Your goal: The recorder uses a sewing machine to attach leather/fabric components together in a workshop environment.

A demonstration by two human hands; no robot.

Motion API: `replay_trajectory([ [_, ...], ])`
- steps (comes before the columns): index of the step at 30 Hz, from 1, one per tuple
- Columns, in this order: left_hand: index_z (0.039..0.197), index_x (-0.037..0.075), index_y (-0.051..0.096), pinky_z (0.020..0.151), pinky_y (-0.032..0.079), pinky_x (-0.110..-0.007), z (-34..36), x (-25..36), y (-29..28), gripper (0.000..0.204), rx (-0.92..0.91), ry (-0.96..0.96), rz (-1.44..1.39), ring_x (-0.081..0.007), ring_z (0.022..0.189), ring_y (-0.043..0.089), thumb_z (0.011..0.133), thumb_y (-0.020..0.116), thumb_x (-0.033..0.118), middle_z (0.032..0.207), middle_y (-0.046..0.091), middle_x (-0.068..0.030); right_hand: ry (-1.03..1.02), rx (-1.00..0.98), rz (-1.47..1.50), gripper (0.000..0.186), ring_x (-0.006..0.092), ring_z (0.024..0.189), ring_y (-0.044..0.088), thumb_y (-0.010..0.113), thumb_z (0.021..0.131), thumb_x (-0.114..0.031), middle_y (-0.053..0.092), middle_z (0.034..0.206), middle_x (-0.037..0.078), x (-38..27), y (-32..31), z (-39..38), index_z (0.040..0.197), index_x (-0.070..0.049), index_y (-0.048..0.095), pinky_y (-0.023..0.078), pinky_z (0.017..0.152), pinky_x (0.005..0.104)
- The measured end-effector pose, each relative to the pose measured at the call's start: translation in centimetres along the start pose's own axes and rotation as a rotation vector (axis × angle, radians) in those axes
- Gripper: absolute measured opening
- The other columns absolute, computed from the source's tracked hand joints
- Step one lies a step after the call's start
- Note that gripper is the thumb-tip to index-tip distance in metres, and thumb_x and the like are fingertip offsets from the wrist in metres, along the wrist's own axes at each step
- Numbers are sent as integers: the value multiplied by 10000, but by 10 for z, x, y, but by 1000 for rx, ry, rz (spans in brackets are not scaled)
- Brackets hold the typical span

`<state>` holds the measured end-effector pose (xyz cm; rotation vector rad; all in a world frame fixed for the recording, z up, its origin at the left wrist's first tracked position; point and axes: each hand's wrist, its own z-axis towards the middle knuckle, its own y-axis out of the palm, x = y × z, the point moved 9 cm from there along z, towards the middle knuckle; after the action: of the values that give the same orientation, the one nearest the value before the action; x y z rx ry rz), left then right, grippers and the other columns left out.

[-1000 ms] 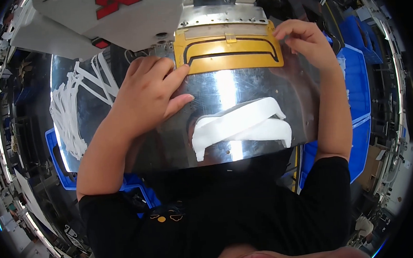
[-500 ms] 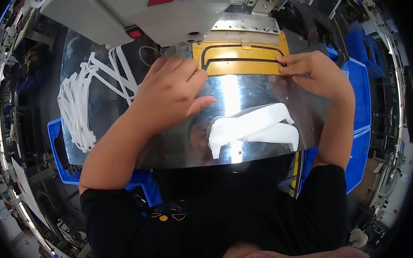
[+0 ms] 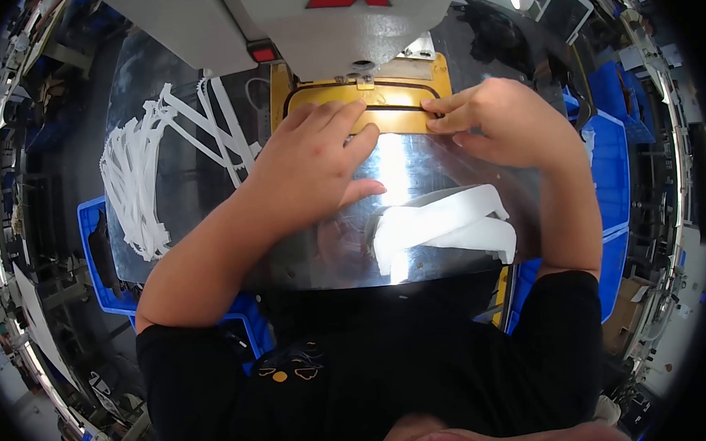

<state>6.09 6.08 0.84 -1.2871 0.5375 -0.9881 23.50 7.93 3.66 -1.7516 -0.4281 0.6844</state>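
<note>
A yellow sewing template with dark curved slots lies on the shiny metal table, beneath the sewing machine head. My left hand reaches over its left part, palm down. The left fingers are stretched out on the template, and the thumb stands apart over the table. At the template's right end, my right hand holds it between thumb and fingertips. Two white curved strips lie overlapping on the table in front of the hands. The template's left front part is hidden under my left hand.
A bunch of white strips lies on the table's left, with longer loose strips beside it. Blue bins stand at the right, and another blue bin at the left. Dark pieces lie at the back right.
The template and the metal bar behind it have shifted left beneath the machine head. My right hand has moved left with it, while my left hand has come further over the template.
</note>
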Motion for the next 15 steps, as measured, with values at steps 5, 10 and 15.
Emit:
replay_trajectory([
  [5, 1367, 73, 673, 1195, 441, -507, 0, 0, -1, 659, -23, -25, -22, -394, 1357, 590, 946, 733, 577, 1496, 620, -200, 11, 68, 4, 308, 285, 950, 801, 735, 892, -86, 791, 1333, 61, 0, -1, -5, 1160, -149, 873, 628, 851, 391],
  [10, 1364, 67, 677, 1216, 405, -530, 2, 0, 0, 691, -79, -10, 20, -401, 1382, 574, 954, 705, 622, 1503, 616, -206, 42, 62, 13, 210, 277, 945, 802, 765, 933, -136, 802, 1311, 39, 4, 6, -4, 1107, -143, 882, 628, 838, 376],
  [15, 1369, 42, 673, 1235, 369, -563, -2, -3, 1, 759, -90, -65, 36, -402, 1377, 576, 941, 696, 668, 1503, 610, -212, -26, 161, -63, 181, 257, 959, 768, 789, 929, -163, 824, 1244, 25, -11, -2, -3, 1080, -133, 885, 611, 864, 389],
])
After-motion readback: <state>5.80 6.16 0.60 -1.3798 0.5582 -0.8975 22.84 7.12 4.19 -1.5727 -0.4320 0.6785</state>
